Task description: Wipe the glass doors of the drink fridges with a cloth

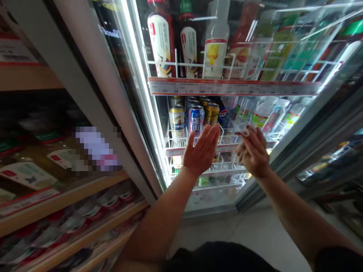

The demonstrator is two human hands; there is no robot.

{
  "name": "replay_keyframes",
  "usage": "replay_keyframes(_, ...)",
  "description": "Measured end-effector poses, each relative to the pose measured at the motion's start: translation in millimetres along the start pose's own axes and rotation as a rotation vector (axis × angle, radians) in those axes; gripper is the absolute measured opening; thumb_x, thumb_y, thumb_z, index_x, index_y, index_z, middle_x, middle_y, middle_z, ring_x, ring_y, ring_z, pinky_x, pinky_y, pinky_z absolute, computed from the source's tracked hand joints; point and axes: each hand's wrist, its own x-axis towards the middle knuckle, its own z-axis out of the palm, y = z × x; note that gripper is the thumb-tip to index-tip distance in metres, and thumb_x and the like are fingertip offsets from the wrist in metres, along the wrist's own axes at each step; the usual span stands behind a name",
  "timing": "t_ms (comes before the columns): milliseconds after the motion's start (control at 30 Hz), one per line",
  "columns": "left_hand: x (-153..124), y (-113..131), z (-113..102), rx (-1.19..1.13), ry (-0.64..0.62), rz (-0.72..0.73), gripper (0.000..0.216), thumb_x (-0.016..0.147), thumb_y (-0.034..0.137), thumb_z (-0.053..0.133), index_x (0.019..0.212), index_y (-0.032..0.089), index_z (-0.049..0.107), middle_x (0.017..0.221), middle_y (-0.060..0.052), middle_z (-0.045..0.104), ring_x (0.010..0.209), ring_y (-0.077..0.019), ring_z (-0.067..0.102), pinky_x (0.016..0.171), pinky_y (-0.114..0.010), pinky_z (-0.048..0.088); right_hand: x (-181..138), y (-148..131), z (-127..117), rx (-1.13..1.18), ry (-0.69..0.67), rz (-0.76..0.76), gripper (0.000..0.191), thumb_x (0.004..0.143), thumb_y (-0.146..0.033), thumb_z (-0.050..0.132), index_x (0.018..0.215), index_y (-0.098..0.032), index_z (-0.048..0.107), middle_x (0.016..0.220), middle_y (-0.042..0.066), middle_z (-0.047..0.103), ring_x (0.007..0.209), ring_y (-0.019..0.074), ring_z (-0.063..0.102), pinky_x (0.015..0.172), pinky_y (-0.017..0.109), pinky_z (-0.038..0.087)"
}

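My left hand (201,149) is raised in front of the drinks cooler with its fingers stretched out and nothing in it. Just beyond it, a blue can (195,115) stands between a white-and-gold can (177,122) and a gold can (212,113). To the right is my right hand (253,153), its fingers curled together. A thin, brownish-red shape sticks out near the fingertips; blur hides what it is. Behind this hand, several clear bottles (262,113) lean on the wire shelf.
Tall juice bottles (161,41) stand above, behind a wire rail and a price strip (232,87). The cooler's metal frame (300,147) runs along the right. Wooden shelves (70,196) with bottles fill the left. Pale floor tiles (210,230) lie below.
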Motion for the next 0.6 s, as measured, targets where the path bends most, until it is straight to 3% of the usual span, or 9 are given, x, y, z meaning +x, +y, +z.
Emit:
replay_keyframes(100, 0.6, -0.7, 1.1, 0.045, 0.023, 0.015, 0.057, 0.104, 0.02, 0.043, 0.159, 0.008, 0.042, 0.161, -0.01, 0.047, 0.162, -0.0207, 0.014, 0.136, -0.047, 0.003, 20.9, 18.3, -5.1, 0.02, 0.204, 0.129, 0.06, 0.106, -0.014, 0.044, 0.162, -0.037, 0.041, 0.169, -0.002, 0.042, 0.156, 0.0378, 0.035, 0.127, 0.068, 0.033)
replay_keyframes(167, 0.6, -1.2, 1.6, 0.05, 0.047, 0.002, 0.058, 0.104, 0.022, 0.044, 0.161, 0.01, 0.04, 0.161, -0.01, 0.046, 0.161, -0.0217, 0.016, 0.136, -0.046, 0.006, 18.9, 15.3, -4.3, 0.033, 0.219, 0.16, 0.063, 0.106, -0.012, 0.041, 0.163, -0.039, 0.038, 0.17, -0.003, 0.039, 0.157, 0.037, 0.032, 0.127, 0.068, 0.034)
replay_keyframes(233, -0.1, -1.7, 2.4, 0.035, 0.079, -0.011, 0.062, 0.104, 0.025, 0.046, 0.164, 0.013, 0.035, 0.162, -0.01, 0.045, 0.161, -0.0226, 0.016, 0.136, -0.045, 0.008, 1.5, 4.4, -1.8, 0.053, 0.096, 0.121, 0.069, 0.105, -0.012, 0.043, 0.166, -0.04, 0.028, 0.171, -0.003, 0.038, 0.157, 0.0322, 0.033, 0.128, 0.061, 0.037)
replay_keyframes(300, -1.5, -2.3, 4.1, -0.016, 0.074, -0.023, 0.066, 0.104, 0.028, 0.049, 0.166, 0.015, 0.029, 0.163, -0.011, 0.044, 0.161, -0.0237, 0.016, 0.136, -0.045, 0.007, -20.8, -1.6, -1.3, 0.087, -0.099, -0.042, 0.073, 0.105, -0.011, 0.044, 0.168, -0.04, 0.021, 0.166, -0.004, 0.045, 0.157, 0.0227, 0.035, 0.131, 0.049, 0.037)
replay_keyframes(367, -3.6, -3.5, 6.6, -0.069, 0.014, -0.049, 0.069, 0.104, 0.031, 0.051, 0.167, 0.017, 0.027, 0.163, -0.011, 0.045, 0.161, -0.0252, 0.018, 0.136, -0.047, 0.003, -34.2, 8.5, -6.4, 0.093, -0.186, -0.162, 0.075, 0.104, -0.009, 0.046, 0.168, -0.037, 0.019, 0.162, -0.005, 0.051, 0.157, 0.0168, 0.036, 0.132, 0.041, 0.035)
replay_keyframes(433, -6.0, -5.8, 9.8, -0.073, -0.056, -0.103, 0.068, 0.104, 0.036, 0.051, 0.166, 0.018, 0.031, 0.163, -0.011, 0.045, 0.16, -0.0283, 0.022, 0.135, -0.05, 0.001, -32.4, 35.3, -16.9, 0.065, -0.107, -0.116, 0.077, 0.103, -0.009, 0.047, 0.169, -0.038, 0.019, 0.165, -0.005, 0.047, 0.157, 0.0193, 0.035, 0.132, 0.044, 0.035)
replay_keyframes(533, -10.0, -11.7, 14.1, -0.02, -0.123, -0.185, 0.064, 0.103, 0.045, 0.049, 0.161, 0.019, 0.042, 0.162, -0.012, 0.047, 0.159, -0.0317, 0.026, 0.134, -0.055, 0.002, -16.6, 80.9, -32.0, 0.025, 0.095, 0.082, 0.077, 0.104, -0.01, 0.043, 0.168, -0.043, 0.017, 0.173, -0.006, 0.031, 0.159, 0.0293, 0.031, 0.13, 0.06, 0.035)
replay_keyframes(600, -13.1, -16.5, 15.8, 0.007, -0.152, -0.213, 0.064, 0.101, 0.051, 0.049, 0.156, 0.018, 0.048, 0.161, -0.013, 0.049, 0.159, -0.0316, 0.028, 0.134, -0.055, 0.006, -17.6, 95.4, -35.8, 0.04, 0.12, 0.12, 0.077, 0.104, -0.01, 0.041, 0.169, -0.04, 0.014, 0.174, -0.004, 0.028, 0.16, 0.0306, 0.027, 0.129, 0.064, 0.034)
